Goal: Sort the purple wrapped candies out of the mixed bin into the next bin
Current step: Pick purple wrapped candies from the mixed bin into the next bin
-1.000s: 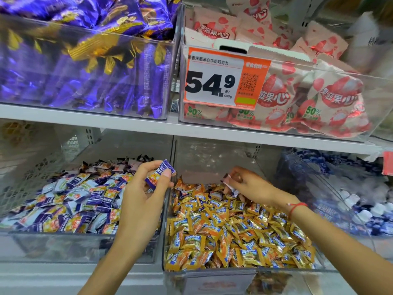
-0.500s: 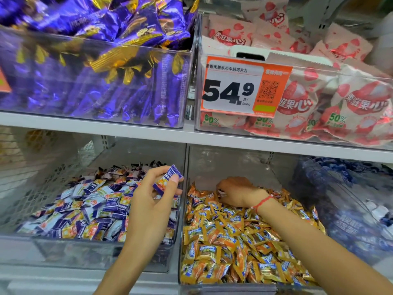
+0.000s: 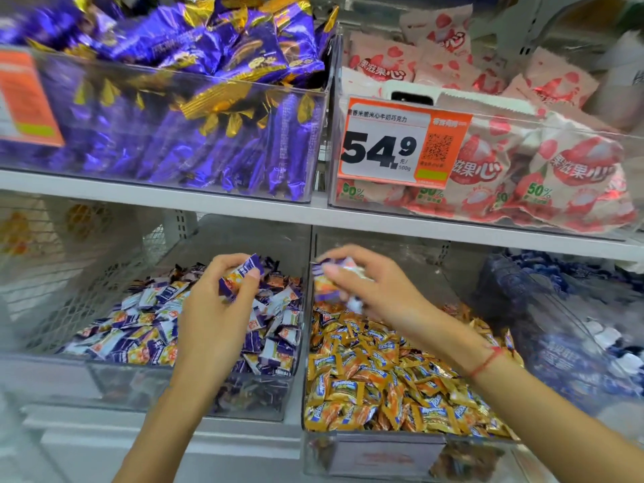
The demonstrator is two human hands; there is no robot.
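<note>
Two clear bins sit side by side on the lower shelf. The left bin (image 3: 146, 381) holds purple and white wrapped candies; the right bin (image 3: 369, 447) holds mostly orange wrapped candies. My left hand (image 3: 216, 318) is raised over the left bin and pinches a purple wrapped candy (image 3: 240, 273) between thumb and fingers. My right hand (image 3: 380, 291) is lifted above the back of the right bin, near the wall between the bins, and grips a blurred bunch of purple and white candies (image 3: 331, 277).
A white shelf board (image 3: 244, 210) runs just above both hands. It carries a bin of purple and gold packets (image 3: 181, 134) and a bin of pink packets (image 3: 522, 169) with an orange price tag (image 3: 400, 144). A bin of blue candies (image 3: 564, 325) stands on the right.
My right hand has come up out of the orange candies with purple candies in its fingers and moved left toward the dividing wall. My left hand still holds its candy over the left bin.
</note>
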